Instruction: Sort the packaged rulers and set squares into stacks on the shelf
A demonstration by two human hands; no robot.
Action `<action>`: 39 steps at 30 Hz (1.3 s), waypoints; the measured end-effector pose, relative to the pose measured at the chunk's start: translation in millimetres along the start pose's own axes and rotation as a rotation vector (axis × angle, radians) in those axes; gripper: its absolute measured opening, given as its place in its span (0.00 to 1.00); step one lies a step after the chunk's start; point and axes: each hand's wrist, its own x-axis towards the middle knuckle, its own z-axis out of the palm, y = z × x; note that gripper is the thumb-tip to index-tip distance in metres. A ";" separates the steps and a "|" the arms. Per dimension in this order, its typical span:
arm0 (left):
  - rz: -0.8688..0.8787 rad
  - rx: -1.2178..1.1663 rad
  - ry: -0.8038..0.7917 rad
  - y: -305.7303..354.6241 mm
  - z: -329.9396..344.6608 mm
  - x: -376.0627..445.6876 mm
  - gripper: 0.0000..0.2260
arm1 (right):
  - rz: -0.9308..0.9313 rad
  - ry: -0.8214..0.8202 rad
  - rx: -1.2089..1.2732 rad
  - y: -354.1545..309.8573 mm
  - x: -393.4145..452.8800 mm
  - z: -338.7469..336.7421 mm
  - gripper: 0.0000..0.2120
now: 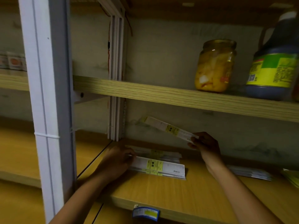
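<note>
Left hand (119, 159) rests at the left end of the front stack of packaged rulers (159, 167), fingers curled over its edge as if steadying it — how firmly it grips is hard to tell. That stack lies flat on the lower shelf (161, 194), long axis running left to right, with a second pile (163, 154) just behind it, and more packets (249, 172) lie off to the right. Farther back and higher, the right hand (205, 145) pinches one packaged ruler (169, 129) by its right end; this one is in the air, tilted, its far end pointing up and left toward the back wall.

Judging from this, the step in hand is adding that single ruler to a stack. The next move calls for swinging it level — parallel with the pile — and lowering it so the ends line up.
</note>
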 end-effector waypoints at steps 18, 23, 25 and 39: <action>-0.158 -0.157 0.579 -1.8 -4.4 -3.7 0.04 | 0.153 -0.354 -0.035 -9.3 -10.0 9.9 0.03; -0.171 -0.132 0.586 -3.5 -0.8 -1.3 0.08 | 0.187 -0.483 -0.070 -15.4 -18.8 15.3 0.08; -0.150 -0.095 0.590 -4.6 1.2 0.2 0.09 | 0.192 -0.514 -0.067 -17.0 -20.7 15.3 0.08; -0.086 0.009 0.523 -18.9 9.4 3.6 0.12 | 0.109 -0.713 -0.391 -17.9 -25.1 18.7 0.08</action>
